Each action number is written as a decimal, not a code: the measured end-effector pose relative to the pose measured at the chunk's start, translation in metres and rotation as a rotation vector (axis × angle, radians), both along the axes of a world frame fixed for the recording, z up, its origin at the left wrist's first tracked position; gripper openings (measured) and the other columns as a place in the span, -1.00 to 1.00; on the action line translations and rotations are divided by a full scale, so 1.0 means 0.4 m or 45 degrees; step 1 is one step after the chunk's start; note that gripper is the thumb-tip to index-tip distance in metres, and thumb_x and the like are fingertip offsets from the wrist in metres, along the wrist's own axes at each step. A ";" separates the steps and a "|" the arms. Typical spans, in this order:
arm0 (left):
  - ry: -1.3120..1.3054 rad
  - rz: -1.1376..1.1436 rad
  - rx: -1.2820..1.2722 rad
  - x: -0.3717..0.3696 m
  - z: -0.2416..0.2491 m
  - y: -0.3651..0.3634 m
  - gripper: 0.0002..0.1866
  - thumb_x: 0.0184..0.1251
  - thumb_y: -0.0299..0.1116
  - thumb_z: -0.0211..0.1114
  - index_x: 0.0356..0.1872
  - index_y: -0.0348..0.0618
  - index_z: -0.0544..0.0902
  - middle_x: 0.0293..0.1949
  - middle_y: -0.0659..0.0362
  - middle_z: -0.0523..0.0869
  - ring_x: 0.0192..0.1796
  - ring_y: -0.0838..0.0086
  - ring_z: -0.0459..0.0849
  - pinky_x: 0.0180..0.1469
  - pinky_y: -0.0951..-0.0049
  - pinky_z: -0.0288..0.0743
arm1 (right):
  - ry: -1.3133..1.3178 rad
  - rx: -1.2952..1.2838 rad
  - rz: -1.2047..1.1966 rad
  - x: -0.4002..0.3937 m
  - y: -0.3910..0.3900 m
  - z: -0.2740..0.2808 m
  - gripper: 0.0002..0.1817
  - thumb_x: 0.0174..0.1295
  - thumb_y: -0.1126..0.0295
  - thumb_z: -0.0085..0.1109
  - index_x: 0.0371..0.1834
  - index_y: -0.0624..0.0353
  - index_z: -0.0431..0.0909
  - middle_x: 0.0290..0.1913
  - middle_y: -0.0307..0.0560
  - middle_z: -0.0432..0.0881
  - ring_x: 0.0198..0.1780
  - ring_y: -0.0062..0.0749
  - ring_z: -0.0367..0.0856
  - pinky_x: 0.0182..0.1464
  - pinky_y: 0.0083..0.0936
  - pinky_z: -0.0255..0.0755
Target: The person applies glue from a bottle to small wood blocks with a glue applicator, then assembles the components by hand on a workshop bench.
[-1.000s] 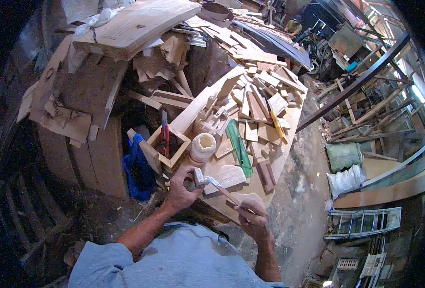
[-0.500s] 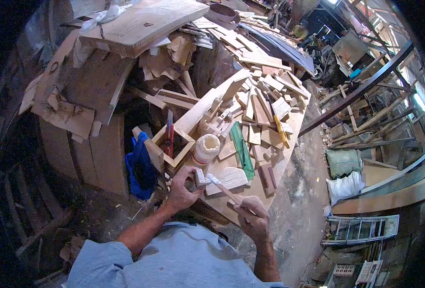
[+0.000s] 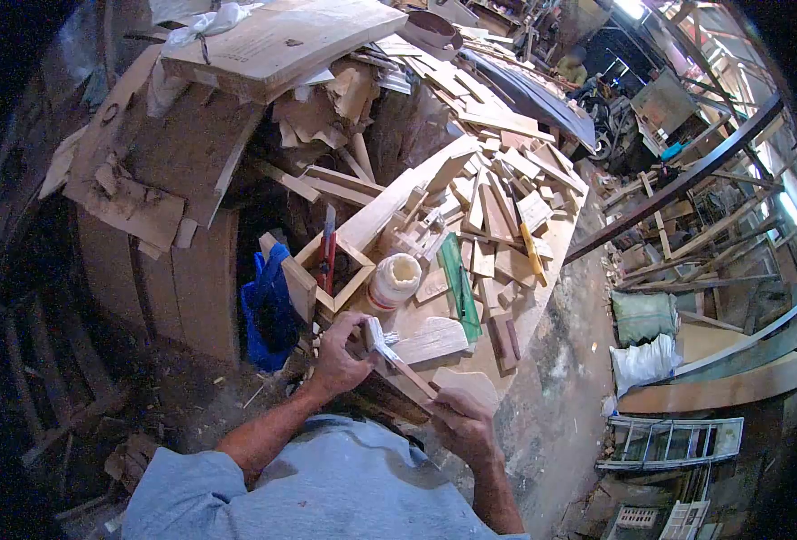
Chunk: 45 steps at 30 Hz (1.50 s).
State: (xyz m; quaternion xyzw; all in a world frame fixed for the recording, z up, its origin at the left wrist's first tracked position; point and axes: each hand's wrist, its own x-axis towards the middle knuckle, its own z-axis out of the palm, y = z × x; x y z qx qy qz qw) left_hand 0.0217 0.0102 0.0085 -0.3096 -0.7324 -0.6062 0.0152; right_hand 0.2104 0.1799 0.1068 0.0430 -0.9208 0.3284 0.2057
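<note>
My left hand (image 3: pixel 338 362) pinches a small pale wooden block (image 3: pixel 373 333) above the near edge of the workbench. In my right hand (image 3: pixel 464 425) is a brush (image 3: pixel 410 374) with a thin wooden handle, its white-coated bristles against the block's face. Just beyond my left hand stands an open white jar (image 3: pixel 396 280) with pale residue around its mouth. A light rounded board (image 3: pixel 430 339) lies to the right of the block. Past it are a green plastic piece (image 3: pixel 459 283) and a dark brown wood strip (image 3: pixel 505 340).
Several wood offcuts (image 3: pixel 486 202) cover the workbench. A red-handled tool (image 3: pixel 327 256) rests in a wooden frame (image 3: pixel 351 283), with a yellow-handled tool (image 3: pixel 532 255) farther right. A blue bag (image 3: pixel 268 310) hangs at left. Another person (image 3: pixel 571 70) is far back.
My right hand has moved left and slightly down, bringing the brush more steeply against the block. My left hand keeps its hold. The view has shifted slightly.
</note>
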 end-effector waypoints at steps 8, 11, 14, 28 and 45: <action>-0.029 0.016 0.008 -0.001 0.027 -0.010 -0.42 -0.01 -0.44 0.61 0.10 -0.22 0.60 0.03 0.00 0.68 0.06 0.19 0.70 0.09 0.26 0.58 | -0.023 -0.959 -0.385 -0.038 -0.001 -0.063 -0.89 0.33 0.64 0.24 -0.15 0.41 0.72 -0.16 -0.08 0.65 -0.16 -0.42 0.70 -0.07 -0.55 0.66; -0.012 0.001 0.033 -0.005 0.016 -0.011 -0.42 -0.01 -0.45 0.60 0.11 -0.23 0.60 0.07 -0.01 0.67 0.10 0.17 0.69 0.13 0.25 0.57 | -0.192 -1.284 -0.501 -0.059 -0.007 -0.073 -0.86 0.35 0.62 0.21 -0.12 0.45 0.70 -0.17 -0.03 0.67 -0.21 -0.40 0.73 -0.11 -0.54 0.70; 0.005 -0.028 0.027 -0.009 0.009 -0.014 -0.42 -0.02 -0.47 0.58 0.12 -0.23 0.61 0.09 -0.03 0.67 0.14 0.15 0.69 0.19 0.24 0.56 | -0.270 -1.485 -0.575 -0.073 -0.001 -0.082 -0.85 0.36 0.60 0.20 -0.10 0.46 0.69 -0.19 0.01 0.70 -0.25 -0.38 0.74 -0.14 -0.52 0.71; -0.097 -0.266 0.117 -0.017 0.034 -0.025 -0.40 -0.02 -0.58 0.54 0.16 -0.30 0.60 0.14 -0.02 0.66 0.25 0.18 0.65 0.37 0.26 0.47 | -0.283 -1.542 -0.552 -0.119 0.054 -0.071 -0.81 0.36 0.48 0.23 -0.06 0.32 0.71 -0.22 -0.08 0.76 -0.26 -0.46 0.77 -0.20 -0.46 0.67; -0.667 -0.313 0.077 -0.015 0.026 -0.063 -0.42 0.10 -0.50 0.58 0.19 -0.25 0.59 0.09 0.12 0.70 0.15 0.45 0.68 0.26 0.38 0.55 | 0.009 -0.848 -0.484 -0.284 0.177 0.067 -0.81 0.27 0.59 0.20 -0.13 0.42 0.73 -0.33 -0.06 0.73 -0.31 -0.51 0.72 -0.22 -0.57 0.60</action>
